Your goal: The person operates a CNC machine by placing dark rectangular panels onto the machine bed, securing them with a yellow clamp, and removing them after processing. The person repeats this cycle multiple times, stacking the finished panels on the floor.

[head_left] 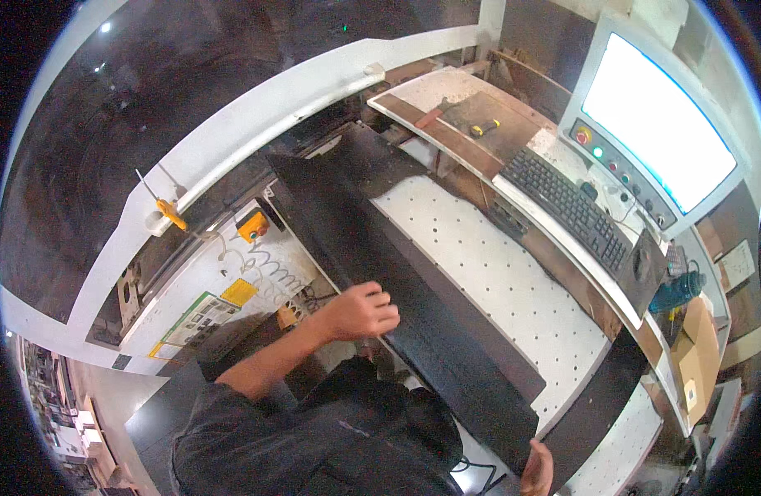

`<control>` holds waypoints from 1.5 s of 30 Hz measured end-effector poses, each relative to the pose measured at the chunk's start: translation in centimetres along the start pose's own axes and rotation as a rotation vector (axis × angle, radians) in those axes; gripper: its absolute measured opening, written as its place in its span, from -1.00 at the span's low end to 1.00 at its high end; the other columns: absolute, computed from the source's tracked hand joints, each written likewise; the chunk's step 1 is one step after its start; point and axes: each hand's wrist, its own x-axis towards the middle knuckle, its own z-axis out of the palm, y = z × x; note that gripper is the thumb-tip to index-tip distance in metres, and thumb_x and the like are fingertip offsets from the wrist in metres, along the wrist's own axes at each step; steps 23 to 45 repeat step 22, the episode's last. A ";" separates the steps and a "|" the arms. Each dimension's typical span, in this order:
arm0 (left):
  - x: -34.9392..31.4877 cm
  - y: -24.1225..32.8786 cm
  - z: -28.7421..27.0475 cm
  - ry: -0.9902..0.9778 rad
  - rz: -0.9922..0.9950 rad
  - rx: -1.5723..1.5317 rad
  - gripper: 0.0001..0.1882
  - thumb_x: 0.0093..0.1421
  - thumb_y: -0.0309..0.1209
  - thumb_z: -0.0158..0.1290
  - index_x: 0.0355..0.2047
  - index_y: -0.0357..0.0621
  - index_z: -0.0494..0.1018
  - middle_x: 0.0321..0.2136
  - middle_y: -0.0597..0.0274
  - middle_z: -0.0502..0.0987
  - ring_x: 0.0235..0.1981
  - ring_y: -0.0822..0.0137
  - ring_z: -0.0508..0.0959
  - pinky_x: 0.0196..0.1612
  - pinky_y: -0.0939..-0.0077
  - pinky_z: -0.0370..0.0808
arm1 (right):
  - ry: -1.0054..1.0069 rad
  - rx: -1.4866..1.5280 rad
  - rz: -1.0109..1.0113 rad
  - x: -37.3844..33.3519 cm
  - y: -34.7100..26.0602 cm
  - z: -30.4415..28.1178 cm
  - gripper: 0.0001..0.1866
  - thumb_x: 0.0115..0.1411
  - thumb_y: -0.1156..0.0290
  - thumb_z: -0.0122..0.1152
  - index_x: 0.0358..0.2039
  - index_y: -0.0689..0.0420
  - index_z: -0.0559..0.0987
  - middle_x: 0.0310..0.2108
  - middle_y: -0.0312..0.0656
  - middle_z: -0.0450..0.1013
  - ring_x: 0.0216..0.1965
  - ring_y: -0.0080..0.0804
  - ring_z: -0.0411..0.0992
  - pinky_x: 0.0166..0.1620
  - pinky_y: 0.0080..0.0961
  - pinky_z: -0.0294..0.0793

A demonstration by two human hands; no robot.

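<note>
A long black panel [372, 273] lies slantwise in front of me, from the machine at the far left to my right hand. My left hand [364, 312] is at the panel's near edge, about midway along, with its fingers curled in. Whatever is inside those fingers, if anything, is hidden. At the panel's near right end, my right hand [539, 469] holds the corner, fingers along the edge; part of it is cut off by the picture's rim. Beneath the panel is a white table with small holes [480, 273].
Beyond the table, a shelf [513, 124] carries a black keyboard [562, 207], a hammer [433, 113] and a yellow-black tool [485, 128]. A lit monitor [662, 116] stands behind. At left, a yellow-handled screwdriver [170, 213] sits on the white machine frame [256, 132], near a yellow switch box [252, 226].
</note>
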 end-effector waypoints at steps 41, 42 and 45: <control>-6.1 -20.2 10.8 0.460 -0.501 0.097 -0.79 0.02 -0.54 0.12 -0.28 -0.09 0.50 -0.12 0.27 0.54 -0.10 0.25 0.57 -0.20 0.42 0.62 | 0.159 -0.279 -0.886 10.3 4.4 31.6 -0.10 0.19 0.44 0.44 0.37 0.40 0.06 0.33 0.11 0.11 0.37 -0.06 0.12 0.50 -0.08 -0.17; -6.1 -20.2 10.8 0.460 -0.501 0.097 -0.79 0.02 -0.54 0.12 -0.28 -0.09 0.50 -0.12 0.27 0.54 -0.10 0.25 0.57 -0.20 0.42 0.62 | 0.159 -0.279 -0.886 10.3 4.4 31.6 -0.10 0.19 0.44 0.44 0.37 0.40 0.06 0.33 0.11 0.11 0.37 -0.06 0.12 0.50 -0.08 -0.17; -6.1 -20.2 10.8 0.460 -0.501 0.097 -0.79 0.02 -0.54 0.12 -0.28 -0.09 0.50 -0.12 0.27 0.54 -0.10 0.25 0.57 -0.20 0.42 0.62 | 0.159 -0.279 -0.886 10.3 4.4 31.6 -0.10 0.19 0.44 0.44 0.37 0.40 0.06 0.33 0.11 0.11 0.37 -0.06 0.12 0.50 -0.08 -0.17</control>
